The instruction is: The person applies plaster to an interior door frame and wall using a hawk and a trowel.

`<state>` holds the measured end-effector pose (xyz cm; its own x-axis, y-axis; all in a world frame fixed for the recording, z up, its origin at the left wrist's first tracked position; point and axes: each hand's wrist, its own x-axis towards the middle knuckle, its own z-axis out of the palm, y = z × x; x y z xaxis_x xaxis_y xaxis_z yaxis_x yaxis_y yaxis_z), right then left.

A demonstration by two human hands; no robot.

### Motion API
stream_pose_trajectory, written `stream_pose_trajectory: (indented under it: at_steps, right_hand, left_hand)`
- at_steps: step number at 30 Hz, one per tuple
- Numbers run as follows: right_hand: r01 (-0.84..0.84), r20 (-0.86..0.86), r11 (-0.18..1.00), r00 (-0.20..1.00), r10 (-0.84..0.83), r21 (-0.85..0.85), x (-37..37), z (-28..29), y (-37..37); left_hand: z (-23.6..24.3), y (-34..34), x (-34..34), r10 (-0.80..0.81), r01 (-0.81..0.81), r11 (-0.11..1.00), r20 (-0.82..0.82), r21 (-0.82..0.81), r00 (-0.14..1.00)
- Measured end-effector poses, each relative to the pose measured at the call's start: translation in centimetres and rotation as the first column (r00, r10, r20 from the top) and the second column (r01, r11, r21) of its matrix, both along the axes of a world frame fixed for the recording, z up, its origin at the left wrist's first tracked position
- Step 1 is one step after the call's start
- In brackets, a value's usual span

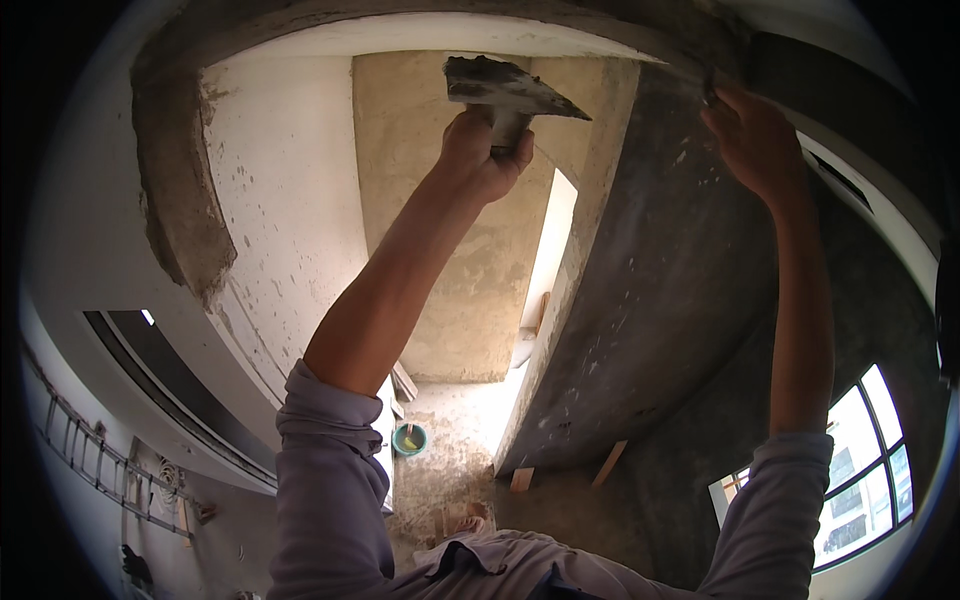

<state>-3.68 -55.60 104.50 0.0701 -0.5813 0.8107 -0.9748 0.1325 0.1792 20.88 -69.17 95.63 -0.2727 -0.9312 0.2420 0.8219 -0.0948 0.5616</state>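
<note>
Raised at the upper middle, my left hand (485, 155) is closed round the upright handle of a plasterer's hawk (510, 92). Dark grey wet mortar covers the hawk's flat plate and clings in lumps along its edge. Higher on the right, my right hand (755, 140) is closed on a slim dark hand tool (710, 92), up against the underside of the opening's plastered edge (660, 35). The tool's working end blends into the dark surface, so its kind cannot be made out. Beneath that hand is a dark grey plastered wall (680, 250) with pale specks.
A green bucket (409, 439) stands on the dirty floor (440, 480) far below. A ladder (110, 465) shows at the lower left. Wood offcuts (522, 480) lean at the dark wall's foot. A barred window (865, 480) is at the lower right; a rough-edged grey patch (180, 190) borders the left wall.
</note>
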Motion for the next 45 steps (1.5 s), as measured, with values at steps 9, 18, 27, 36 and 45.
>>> stream_pose_trajectory:
  at_steps: [9, 18, 27, 36, 45]
  right_hand:
    - [-0.269, -0.483, 0.911, 0.871, 0.091, -0.313, -0.7, -4.1, -1.3]
    - [-0.062, 0.017, 0.996, 0.998, 0.063, -0.056, 3.4, -0.5, -4.6]
    - [0.312, 0.005, 0.950, 0.950, -0.312, -0.028, -5.0, -2.1, 0.6]
    - [0.063, -0.058, 0.997, 0.996, -0.066, -0.052, -2.1, -1.6, -2.9]
    - [0.281, -0.090, 0.947, 0.950, -0.297, -0.157, -11.5, -4.0, 3.9]
  left_hand:
    - [-2.8, -0.5, -0.1, -0.003, 0.001, 0.999, 0.050, 0.046, 0.999]
    - [-2.4, -3.3, -1.5, -0.108, 0.109, 0.994, 0.035, -0.005, 0.993]
    - [-4.3, -4.3, -1.8, -0.217, 0.220, 0.975, 0.080, -0.023, 0.973]
    - [-7.5, -2.7, 1.1, -0.170, 0.166, 0.985, 0.144, 0.038, 0.975]
    - [-14.8, -1.3, 7.2, -0.282, 0.294, 0.949, 0.107, -0.115, 0.953]
